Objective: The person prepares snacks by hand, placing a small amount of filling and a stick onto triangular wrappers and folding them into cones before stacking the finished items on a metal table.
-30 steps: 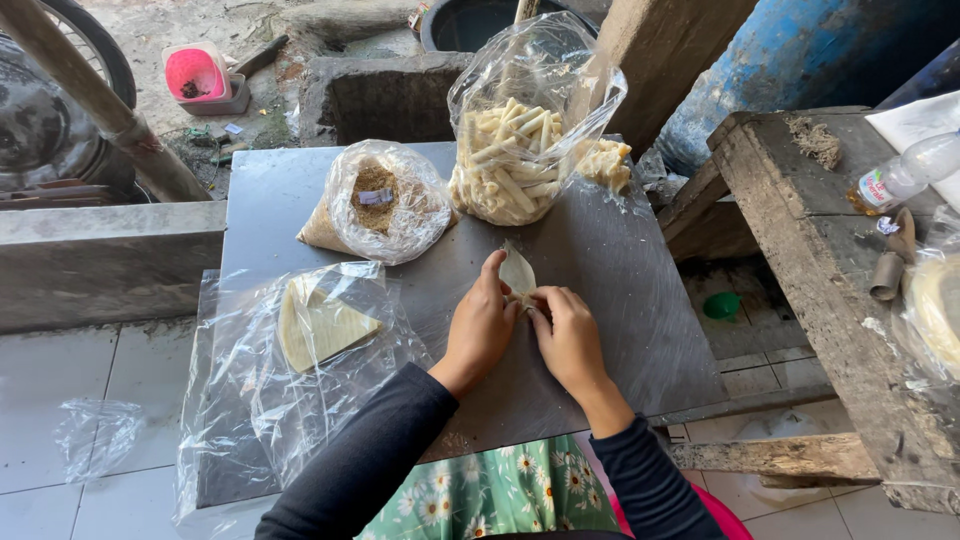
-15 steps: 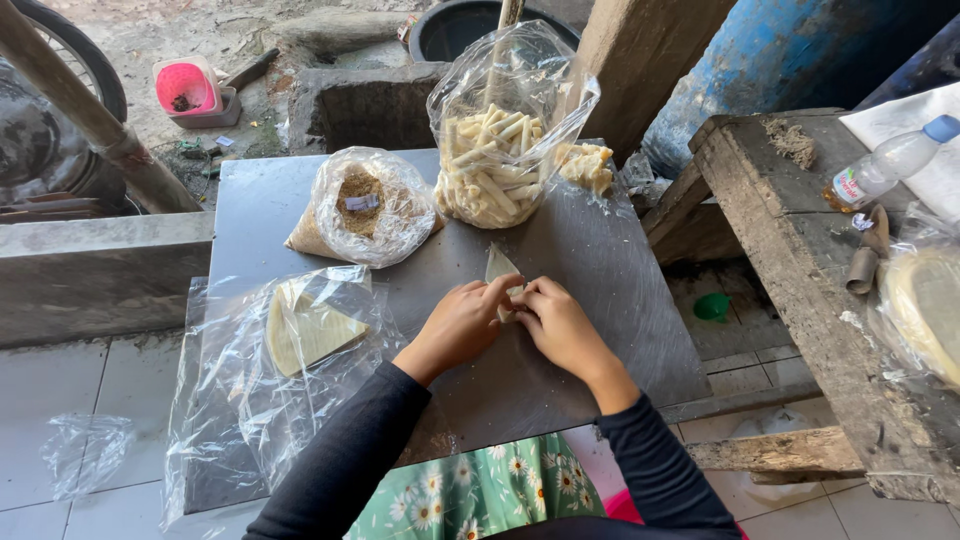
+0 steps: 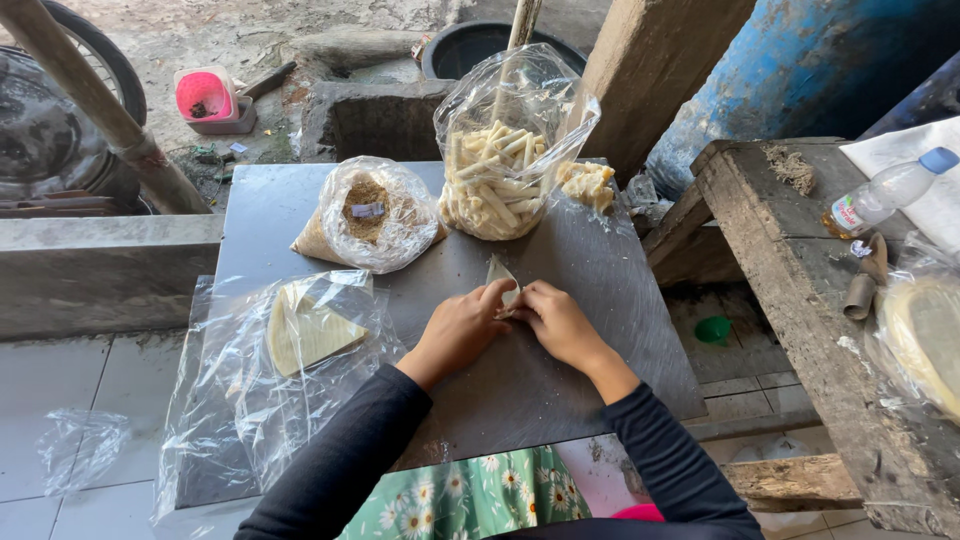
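Two hands at the middle of the grey desk (image 3: 620, 330): left hand (image 3: 462, 330) and right hand (image 3: 556, 322) touching, fingers pinched shut on a pale wrapper (image 3: 497, 272) folded to a point between them. Far of them, a bag of rolled sticks (image 3: 495, 180) and a bag of brown filling (image 3: 368, 212); left, flat wrappers (image 3: 305, 330) in clear plastic.

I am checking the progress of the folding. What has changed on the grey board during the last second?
The left hand and right hand closed together over the pale wrapper, folding its rounded top to a point. The bags of rolls, brown filling and wrapper sheets stayed.
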